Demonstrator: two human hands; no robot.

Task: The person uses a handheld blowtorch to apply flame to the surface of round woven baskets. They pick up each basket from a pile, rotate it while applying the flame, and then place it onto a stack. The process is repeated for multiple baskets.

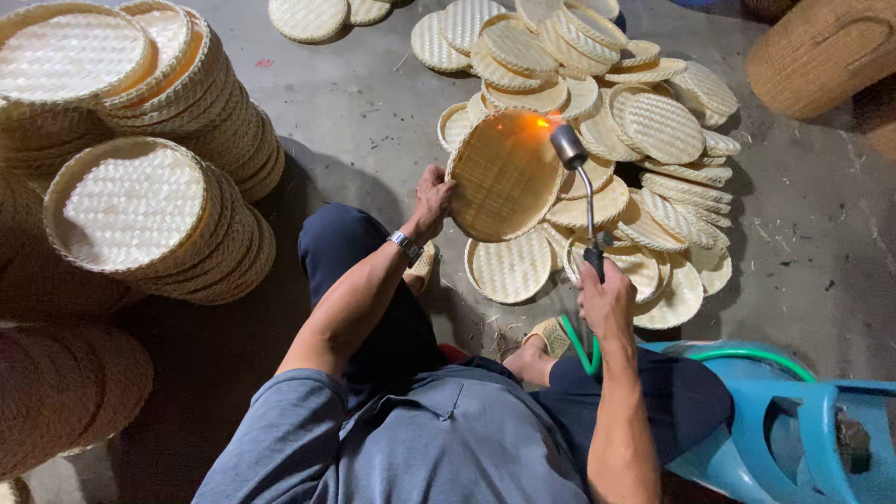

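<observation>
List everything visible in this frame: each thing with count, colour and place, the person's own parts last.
Held tray: one, tan woven, tilted up, centre.
Gas torch: one, metal, flame at the held tray's top edge.
Loose trays: many, pale woven, heaped on the floor behind.
Stacked trays: several stacks, pale, left.
Hose: one, green, lower right.
Blue frame: one, lower right corner.
Wristwatch: one, silver, left wrist.
Left hand: grips the held tray's edge.
Right hand: holds the torch handle.

Tilted woven tray (504, 175) — flaming torch (581, 191)
</observation>
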